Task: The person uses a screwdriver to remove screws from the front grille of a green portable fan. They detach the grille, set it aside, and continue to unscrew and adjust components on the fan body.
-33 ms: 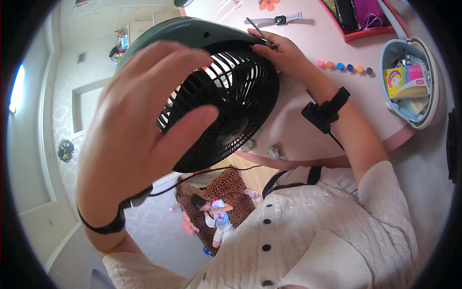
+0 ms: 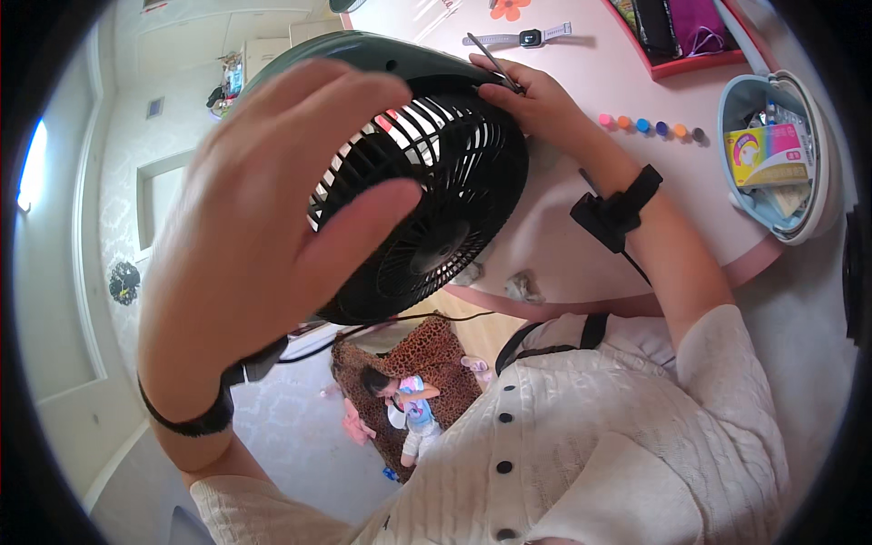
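While the spread left hand hides part of the black fan, the right hand pinches a thin tool at its rim.

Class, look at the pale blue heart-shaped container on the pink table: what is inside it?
Inside the heart-shaped container lies a yellow and pink box, with smaller items beside it, too blurred to identify. Whatever lies beneath the box is covered.

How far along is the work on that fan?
Early, it seems. The fan sits tilted at the table edge, and its black grille looks still fully attached. In hand: the left hand is spread over the front, while the right hand presses a thin tool at the rim. Opening the grille appears still to come.
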A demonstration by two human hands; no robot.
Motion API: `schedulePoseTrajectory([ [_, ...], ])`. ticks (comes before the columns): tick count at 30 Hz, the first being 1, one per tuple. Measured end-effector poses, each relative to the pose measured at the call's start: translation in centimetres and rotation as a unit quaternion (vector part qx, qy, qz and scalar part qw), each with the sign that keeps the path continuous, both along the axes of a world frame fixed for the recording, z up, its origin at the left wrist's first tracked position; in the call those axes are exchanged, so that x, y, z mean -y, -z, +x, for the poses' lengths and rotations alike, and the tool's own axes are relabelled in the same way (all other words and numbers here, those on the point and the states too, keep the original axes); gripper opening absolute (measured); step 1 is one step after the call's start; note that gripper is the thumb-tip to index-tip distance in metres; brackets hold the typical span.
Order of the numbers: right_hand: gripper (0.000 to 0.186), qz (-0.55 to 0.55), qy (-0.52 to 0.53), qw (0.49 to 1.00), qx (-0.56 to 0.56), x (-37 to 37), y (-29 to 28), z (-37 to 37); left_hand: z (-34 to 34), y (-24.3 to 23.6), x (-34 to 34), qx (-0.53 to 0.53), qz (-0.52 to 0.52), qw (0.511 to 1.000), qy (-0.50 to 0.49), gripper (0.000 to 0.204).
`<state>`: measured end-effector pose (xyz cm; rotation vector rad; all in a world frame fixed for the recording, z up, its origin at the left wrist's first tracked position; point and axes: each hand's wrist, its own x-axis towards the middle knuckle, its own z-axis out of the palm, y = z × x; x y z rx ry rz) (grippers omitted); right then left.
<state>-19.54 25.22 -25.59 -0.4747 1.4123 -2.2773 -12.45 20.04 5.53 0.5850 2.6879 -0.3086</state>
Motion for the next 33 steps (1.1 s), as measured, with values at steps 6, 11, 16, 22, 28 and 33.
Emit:
schedulePoseTrajectory([
  [6,0.051,0.034,-0.031,0.999,0.005,-0.4,0.3,-0.1,-2.9,1.5,-0.3,0.011,-0.023,0.999,0.033,0.036],
  [11,0.051,0.029,0.019,0.999,-0.033,0.3,0.2,-0.1,-4.0,2.7,0.8,0.021,-0.043,0.998,0.044,0.037],
  [16,0.049,0.019,0.046,0.999,-0.012,0.1,-0.2,0.2,-5.7,4.6,1.2,0.046,-0.083,0.99,0.106,0.029],
  [22,0.048,-0.02,-0.009,0.995,0.099,-0.5,-0.8,0.1,-9.0,8.6,2.0,0.111,-0.263,0.94,0.187,0.042],
  [28,0.046,-0.094,-0.04,0.983,0.153,0.0,-0.3,-0.2,-10.6,11.1,3.2,0.187,-0.348,0.907,0.149,0.064],
  [33,0.046,-0.126,-0.057,0.976,0.167,-0.1,0.3,-0.2,-11.3,11.6,2.8,0.242,-0.349,0.895,0.135,0.068],
])
